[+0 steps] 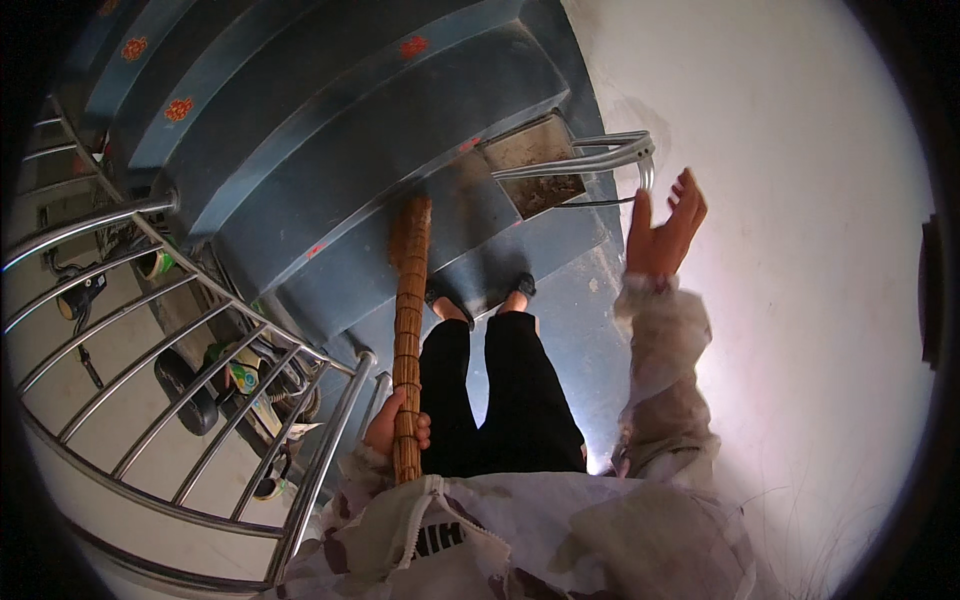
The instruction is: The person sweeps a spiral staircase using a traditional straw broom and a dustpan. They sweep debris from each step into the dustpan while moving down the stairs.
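Observation:
My left hand point(391, 426) is wrapped around the lower part of a bound straw broom point(409, 322). The broom points away from me, its brush end blurred against a dark stair tread. On the stairs ahead to the right sits a metal dustpan point(534, 161) with dirt and debris in it. Its bent tubular metal handle point(646, 154) reaches toward the white wall. Close to that handle, my right hand point(666, 229) is raised with fingers apart and nothing held. Whether the thumb touches the handle, I cannot tell.
Dark blue-grey stairs point(330, 172) with red floral marks climb ahead. A stainless steel railing point(202, 405) runs along the left, with a parked electric scooter point(251, 382) below it. The white wall point(795, 262) closes off the right. My shoes point(525, 285) stand on a lower step.

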`<state>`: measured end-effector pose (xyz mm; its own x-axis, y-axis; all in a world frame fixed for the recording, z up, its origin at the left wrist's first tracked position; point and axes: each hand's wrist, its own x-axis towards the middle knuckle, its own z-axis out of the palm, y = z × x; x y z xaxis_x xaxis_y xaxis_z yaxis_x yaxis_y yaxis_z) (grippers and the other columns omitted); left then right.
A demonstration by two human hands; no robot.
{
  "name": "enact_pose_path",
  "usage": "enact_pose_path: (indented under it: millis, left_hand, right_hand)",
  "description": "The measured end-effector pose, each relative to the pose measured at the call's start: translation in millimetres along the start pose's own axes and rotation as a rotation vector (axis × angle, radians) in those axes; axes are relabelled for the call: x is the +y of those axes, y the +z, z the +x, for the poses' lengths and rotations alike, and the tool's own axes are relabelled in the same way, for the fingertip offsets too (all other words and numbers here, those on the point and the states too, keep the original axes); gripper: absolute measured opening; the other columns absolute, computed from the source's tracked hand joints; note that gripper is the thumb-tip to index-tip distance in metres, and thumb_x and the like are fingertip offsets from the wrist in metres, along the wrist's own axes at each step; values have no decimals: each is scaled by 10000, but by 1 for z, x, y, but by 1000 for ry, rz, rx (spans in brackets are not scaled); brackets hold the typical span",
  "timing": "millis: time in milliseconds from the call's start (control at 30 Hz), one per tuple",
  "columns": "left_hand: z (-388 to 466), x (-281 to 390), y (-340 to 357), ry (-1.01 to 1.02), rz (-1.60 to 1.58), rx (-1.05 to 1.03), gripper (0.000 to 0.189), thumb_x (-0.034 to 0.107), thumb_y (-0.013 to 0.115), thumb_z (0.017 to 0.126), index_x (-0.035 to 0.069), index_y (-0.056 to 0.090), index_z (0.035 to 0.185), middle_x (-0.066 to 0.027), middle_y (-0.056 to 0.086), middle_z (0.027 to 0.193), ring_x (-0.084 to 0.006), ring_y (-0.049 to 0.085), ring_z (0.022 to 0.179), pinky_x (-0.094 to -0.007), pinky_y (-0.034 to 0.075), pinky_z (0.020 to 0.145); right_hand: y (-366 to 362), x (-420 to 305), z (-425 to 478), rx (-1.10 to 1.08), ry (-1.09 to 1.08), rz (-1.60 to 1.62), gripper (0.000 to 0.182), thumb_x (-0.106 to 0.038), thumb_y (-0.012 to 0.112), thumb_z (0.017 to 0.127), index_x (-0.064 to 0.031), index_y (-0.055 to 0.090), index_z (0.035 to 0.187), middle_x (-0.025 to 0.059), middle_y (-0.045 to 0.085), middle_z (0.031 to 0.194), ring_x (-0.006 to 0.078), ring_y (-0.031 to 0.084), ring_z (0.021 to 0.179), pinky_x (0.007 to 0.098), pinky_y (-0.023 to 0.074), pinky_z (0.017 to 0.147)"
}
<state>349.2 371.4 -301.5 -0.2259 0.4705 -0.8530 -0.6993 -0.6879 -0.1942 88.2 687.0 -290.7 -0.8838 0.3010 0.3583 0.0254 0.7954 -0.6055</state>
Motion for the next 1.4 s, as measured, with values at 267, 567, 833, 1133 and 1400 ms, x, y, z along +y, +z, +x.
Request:
enact_pose_path:
  millis: [267, 567, 833, 1133, 1400]
  left_hand:
    - [6, -26, -23, 46, 19, -55, 391, 423, 375, 870, 169, 348, 1166, -64, 463, 691, -157, 483, 549, -317, 437, 507]
    - [59, -103, -34, 277, 130, -30, 427, 445, 381, 861, 142, 354, 1161, -59, 472, 661, -142, 487, 509, -304, 440, 478]
    - [91, -144, -34, 284, 104, -15, 407, 449, 410, 848, 152, 396, 1125, -54, 473, 674, -139, 490, 517, -295, 448, 478]
    - [111, -160, -23, 246, 192, 13, 401, 441, 432, 843, 157, 405, 1125, -59, 487, 706, -144, 508, 557, -314, 459, 508]
    - [117, -159, -29, 235, 236, 4, 428, 443, 422, 847, 155, 377, 1161, -55, 483, 722, -140, 510, 575, -316, 461, 524]
  right_hand:
    - [40, 81, 38, -270, 517, 403, 564, -482, 503, 772, 56, 574, 924, 123, 586, 744, 204, 553, 755, 291, 416, 729]
    - [-33, 122, -20, -269, 620, 625, 443, -478, 568, 747, -48, 552, 643, 15, 463, 576, 102, 382, 533, 260, 315, 508]
    - [-186, 201, -125, -20, 744, 739, 317, -346, 589, 776, -93, 488, 614, -29, 391, 547, 78, 316, 522, 229, 259, 500]
    - [-267, 271, -224, -29, 874, 677, 328, -226, 650, 744, -116, 426, 531, -48, 414, 509, 42, 324, 479, 199, 239, 460]
    - [-211, 368, -308, -26, 948, 330, 455, -255, 703, 689, -99, 351, 445, -58, 347, 458, 42, 287, 439, 241, 197, 391]
